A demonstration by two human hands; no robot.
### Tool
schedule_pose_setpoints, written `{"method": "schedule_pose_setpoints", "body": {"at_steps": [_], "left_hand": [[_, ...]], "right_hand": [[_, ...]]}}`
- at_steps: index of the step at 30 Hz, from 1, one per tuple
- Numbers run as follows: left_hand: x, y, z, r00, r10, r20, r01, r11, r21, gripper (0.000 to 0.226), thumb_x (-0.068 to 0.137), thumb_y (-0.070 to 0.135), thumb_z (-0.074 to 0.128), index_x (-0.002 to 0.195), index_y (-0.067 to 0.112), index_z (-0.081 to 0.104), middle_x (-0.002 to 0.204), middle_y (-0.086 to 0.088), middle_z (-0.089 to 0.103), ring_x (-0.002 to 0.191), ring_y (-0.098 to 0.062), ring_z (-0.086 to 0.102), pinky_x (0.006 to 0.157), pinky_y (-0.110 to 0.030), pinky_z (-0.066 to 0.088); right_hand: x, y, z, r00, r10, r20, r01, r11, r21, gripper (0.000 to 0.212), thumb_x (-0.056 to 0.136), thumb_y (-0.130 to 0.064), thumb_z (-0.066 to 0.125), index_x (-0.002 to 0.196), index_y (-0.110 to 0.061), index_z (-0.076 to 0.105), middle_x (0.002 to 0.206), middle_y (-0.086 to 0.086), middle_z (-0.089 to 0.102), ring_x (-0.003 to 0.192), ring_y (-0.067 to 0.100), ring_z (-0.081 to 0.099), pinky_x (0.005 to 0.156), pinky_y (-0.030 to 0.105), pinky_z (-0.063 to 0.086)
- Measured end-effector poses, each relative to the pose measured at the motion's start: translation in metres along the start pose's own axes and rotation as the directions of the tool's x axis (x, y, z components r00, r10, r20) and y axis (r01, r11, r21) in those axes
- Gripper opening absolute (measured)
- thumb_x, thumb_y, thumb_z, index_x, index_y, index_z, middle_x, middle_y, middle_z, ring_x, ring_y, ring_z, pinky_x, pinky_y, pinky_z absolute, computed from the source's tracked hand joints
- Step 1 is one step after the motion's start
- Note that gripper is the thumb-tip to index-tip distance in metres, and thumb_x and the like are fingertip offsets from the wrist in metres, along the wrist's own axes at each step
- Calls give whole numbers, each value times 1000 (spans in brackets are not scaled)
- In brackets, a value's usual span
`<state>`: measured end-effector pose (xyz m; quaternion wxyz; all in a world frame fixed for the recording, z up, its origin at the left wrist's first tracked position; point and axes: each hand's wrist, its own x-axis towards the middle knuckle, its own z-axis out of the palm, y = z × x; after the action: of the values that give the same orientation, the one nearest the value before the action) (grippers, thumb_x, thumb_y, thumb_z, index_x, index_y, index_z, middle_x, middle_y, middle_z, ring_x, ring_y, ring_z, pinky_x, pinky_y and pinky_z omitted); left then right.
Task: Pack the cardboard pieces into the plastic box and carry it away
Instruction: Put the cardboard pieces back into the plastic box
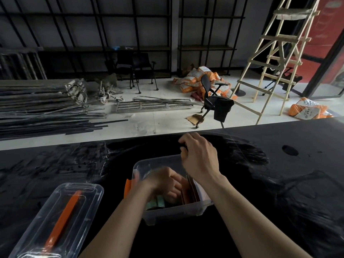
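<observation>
the clear plastic box [168, 211] sits on the black table [279, 183], right in front of the person, and both hands are working at it. left hand [163, 180] is down inside, fingers curled among the contents, though motion blur means i can't tell exactly what it grips. right hand [199, 155] hovers over the far rim, fingers bent, seemingly pinching the top edge of the brown cardboard pieces [189, 189] standing on edge along the box's right side. something green [158, 202] lies at the bottom near the front wall. the lid [55, 218] with its orange handle waits off to the left, well apart.

the risk, i'd say: those upright pieces could fan out or ride above the rim if released unevenly, and then the lid won't seat. crowded hands could also crease a sheet or nudge the box sideways.
</observation>
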<state>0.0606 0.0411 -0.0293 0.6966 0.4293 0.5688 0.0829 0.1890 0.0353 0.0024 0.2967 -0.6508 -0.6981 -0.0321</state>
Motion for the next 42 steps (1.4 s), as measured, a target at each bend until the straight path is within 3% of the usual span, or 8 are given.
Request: {"method": "schedule_pose_setpoints", "body": {"at_steps": [2, 5, 9, 14, 19, 23, 29, 42], "left_hand": [[-2, 1, 1, 1000, -17, 23, 16, 999, 30, 35, 105, 4, 28, 124, -7, 55, 123, -25, 61, 112, -34, 60, 91, -36, 48], [7, -6, 8, 999, -27, -37, 28, 999, 39, 30, 101, 9, 30, 93, 7, 60, 85, -15, 54, 71, -22, 49, 66, -29, 37], [13, -6, 13, 989, 70, -131, -62, 996, 69, 42, 103, 5, 33, 141, 0, 50, 118, -38, 57, 83, -31, 67, 80, -34, 51], [16, -13, 16, 959, 176, -222, -56, 886, 460, 27, 95, -5, 39, 99, -1, 66, 86, -14, 66, 78, -30, 67, 77, -47, 58], [14, -5, 25, 958, 177, -226, -114, 957, 266, 21, 101, -1, 45, 95, 5, 64, 84, -12, 60, 75, -25, 64, 75, -40, 55], [13, 2, 33, 959, 199, -202, -185, 979, 89, 44, 101, -7, 40, 145, -5, 42, 136, -25, 57, 93, -24, 66, 75, -29, 59], [17, -4, 38, 950, 214, -229, -220, 976, -1, 46, 102, -6, 44, 147, -9, 37, 103, -15, 60, 81, -20, 65, 77, -34, 62], [16, -10, 37, 943, 201, -265, -203, 979, 21, 49, 94, -1, 51, 49, 12, 67, 45, -4, 59, 51, -21, 54, 57, -35, 43]], "right_hand": [[3, -6, 1, 998, 54, -15, -53, 997, 57, 16, 88, -18, 60, 101, -22, 69, 102, -5, 69, 90, 20, 63, 64, 29, 42], [0, 0, 4, 984, 171, -42, -169, 984, 58, 12, 89, -21, 60, 97, -23, 69, 95, -5, 68, 86, 19, 62, 63, 28, 37], [-7, 15, 7, 975, 219, -29, -218, 975, 35, 9, 89, -24, 60, 93, -25, 68, 92, -6, 66, 82, 18, 61, 61, 28, 39], [-12, 23, 4, 973, 230, -38, -228, 972, 52, 6, 88, -24, 59, 89, -25, 65, 88, -7, 64, 77, 17, 57, 60, 29, 40], [-12, 31, 0, 969, 240, -58, -236, 970, 61, 6, 88, -22, 60, 88, -24, 65, 87, -6, 65, 71, 15, 50, 59, 27, 35], [-14, 35, -1, 975, 220, -22, -218, 973, 77, 7, 89, -22, 60, 91, -24, 67, 87, -8, 67, 69, 13, 52, 56, 26, 35], [-16, 35, 0, 991, 84, 102, -90, 994, 59, 10, 90, -17, 60, 94, -21, 68, 90, -5, 71, 73, 17, 63, 58, 30, 50], [-23, 7, 7, 721, 240, 650, -86, 962, -260, 41, 94, -4, 58, 135, -2, 55, 137, 25, 56, 134, 42, 48, 101, 42, 48]]}}
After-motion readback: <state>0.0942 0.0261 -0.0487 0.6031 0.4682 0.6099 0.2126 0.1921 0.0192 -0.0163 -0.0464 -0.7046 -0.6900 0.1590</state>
